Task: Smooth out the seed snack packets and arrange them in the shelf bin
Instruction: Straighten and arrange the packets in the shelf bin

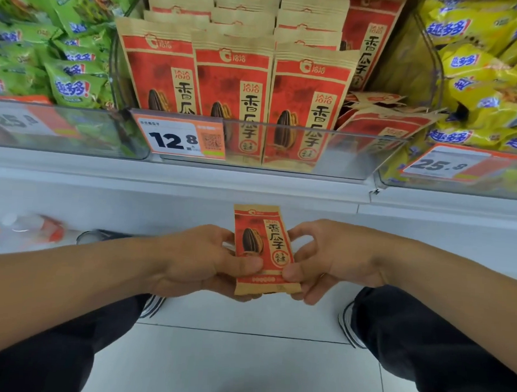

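Head camera view, looking down and forward at a shop shelf. A person is holding one red and tan seed snack packet (264,250) upright in front of the body, below the shelf edge and well apart from the bin. The left hand (209,260) is gripping the packet's left edge, thumb lying across the lower front and fingers curled behind. The right hand (328,259) is pinching the packet's lower right edge, thumb on the front, other fingers curled beside and behind it. The packet is showing a dark sunflower seed and large black characters.

Above, a clear plastic shelf bin (284,146) is sitting on a white shelf (174,173). Inside it, matching red packets (236,86) are standing upright in three rows, face forward, one behind another. At the bin's right end, a few more packets (384,118) are lying tilted and jumbled, with one tall packet (370,37) standing behind them. A price tag (181,138) reading 12.8 is sitting on the bin's front wall, towards the left.

Green snack bags (49,50) are filling the bin to the left, and yellow snack bags (482,72) are filling the bin to the right. Dark trouser legs (422,354) and pale floor tiles (236,368) are showing at the bottom.
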Action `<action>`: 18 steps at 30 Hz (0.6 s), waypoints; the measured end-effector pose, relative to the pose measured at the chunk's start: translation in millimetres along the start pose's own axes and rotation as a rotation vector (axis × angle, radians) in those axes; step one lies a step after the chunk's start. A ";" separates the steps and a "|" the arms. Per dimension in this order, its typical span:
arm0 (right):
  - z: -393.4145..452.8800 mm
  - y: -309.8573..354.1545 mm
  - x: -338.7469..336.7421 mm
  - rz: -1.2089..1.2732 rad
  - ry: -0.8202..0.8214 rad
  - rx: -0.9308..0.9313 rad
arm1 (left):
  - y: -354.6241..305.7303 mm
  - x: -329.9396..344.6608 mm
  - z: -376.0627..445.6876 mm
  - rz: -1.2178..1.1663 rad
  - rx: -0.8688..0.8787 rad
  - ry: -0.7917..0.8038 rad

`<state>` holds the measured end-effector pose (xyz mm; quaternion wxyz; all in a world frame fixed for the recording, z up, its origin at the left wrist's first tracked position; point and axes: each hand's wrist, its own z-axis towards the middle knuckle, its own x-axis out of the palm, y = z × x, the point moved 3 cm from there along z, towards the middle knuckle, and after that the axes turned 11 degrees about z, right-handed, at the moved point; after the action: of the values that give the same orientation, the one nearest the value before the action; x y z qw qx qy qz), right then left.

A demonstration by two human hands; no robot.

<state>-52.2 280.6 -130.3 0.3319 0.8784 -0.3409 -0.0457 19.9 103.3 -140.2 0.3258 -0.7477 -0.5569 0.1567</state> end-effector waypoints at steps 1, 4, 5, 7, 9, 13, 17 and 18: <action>-0.9 1.7 -1.4 -0.010 -0.012 -0.008 | -1.7 0.0 -1.3 -0.001 0.006 0.007; -5.7 7.0 -2.5 -0.042 0.012 -0.029 | -4.5 -0.3 -3.8 0.065 0.029 -0.022; -7.0 8.2 -2.0 -0.051 0.024 -0.033 | -4.9 0.0 -4.4 0.080 0.033 -0.034; -8.3 8.8 -2.3 -0.079 0.024 -0.040 | -6.8 0.8 -4.7 0.079 0.038 -0.046; -8.0 8.2 -3.9 -0.092 0.015 -0.038 | -10.4 -0.2 -4.6 0.079 0.046 -0.075; -10.2 8.3 -7.0 -0.111 0.049 -0.009 | -12.8 -12.0 0.0 -0.086 0.052 -0.263; -10.9 7.5 -9.5 -0.149 0.083 0.003 | -11.6 -15.2 0.2 -0.067 0.072 -0.322; -10.3 6.9 -10.7 -0.152 0.087 0.004 | -12.0 -16.0 0.8 -0.076 0.083 -0.328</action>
<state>-61.1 289.2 -119.7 0.3403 0.9035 -0.2586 -0.0320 5.4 90.6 -134.9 0.2670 -0.6763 -0.6236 0.2870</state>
